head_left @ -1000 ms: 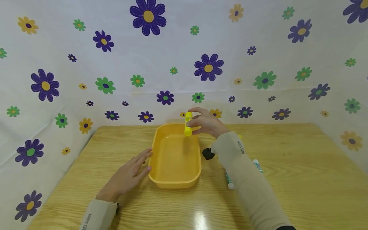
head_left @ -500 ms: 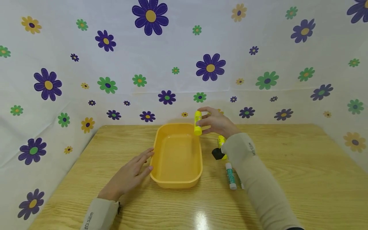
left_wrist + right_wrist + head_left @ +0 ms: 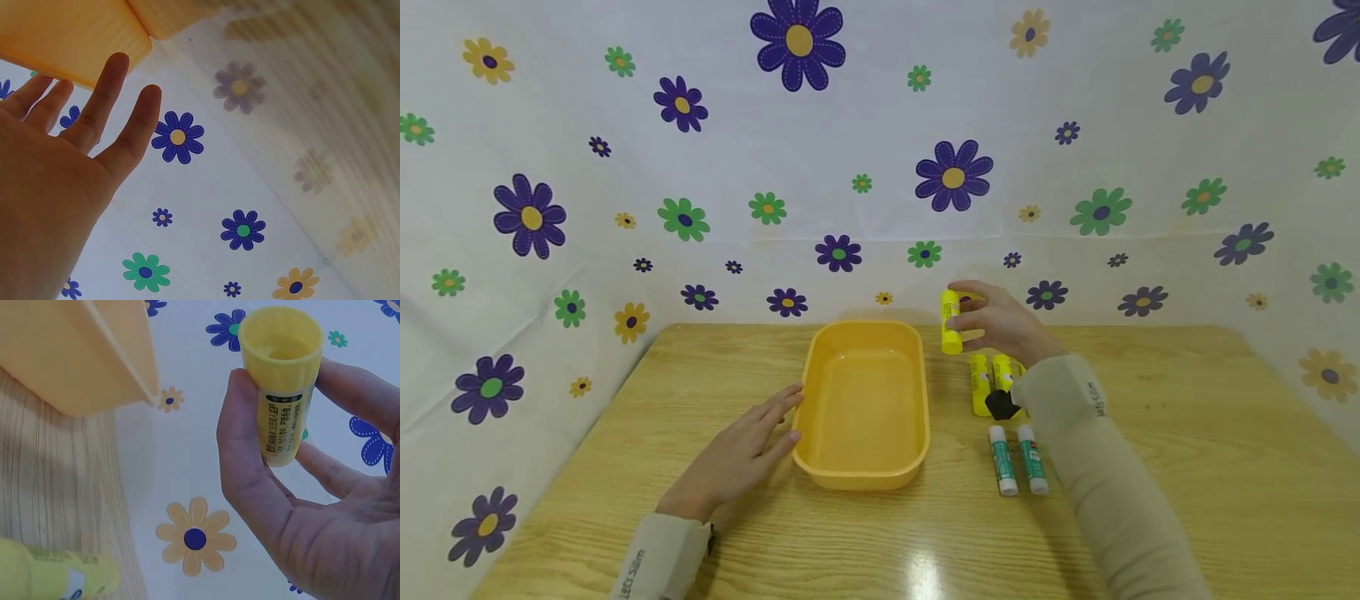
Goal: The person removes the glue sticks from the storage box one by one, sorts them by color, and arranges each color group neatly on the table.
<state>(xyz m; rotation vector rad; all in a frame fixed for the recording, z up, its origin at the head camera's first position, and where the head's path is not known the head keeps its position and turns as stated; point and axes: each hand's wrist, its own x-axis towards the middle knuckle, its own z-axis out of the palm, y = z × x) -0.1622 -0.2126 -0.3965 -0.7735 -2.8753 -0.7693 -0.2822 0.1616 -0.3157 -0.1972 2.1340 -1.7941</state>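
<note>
My right hand pinches a yellow glue stick upright between thumb and fingers, raised above the table's back edge, right of the orange tray. In the right wrist view the glue stick shows its hollow yellow base and printed label. My left hand has its fingers spread, with fingertips at the tray's left rim. The left wrist view shows that hand with straight fingers near the tray wall. No objects show inside the tray.
Yellow glue sticks stand or lie right of the tray, partly hidden by a black piece at my right wrist. In front of them lie two green-and-white glue sticks. A flower-printed sheet hangs behind the wooden table.
My right hand has moved right with the yellow glue stick, from over the tray's back right corner to beyond its right side. The left hand stays at the rim.
</note>
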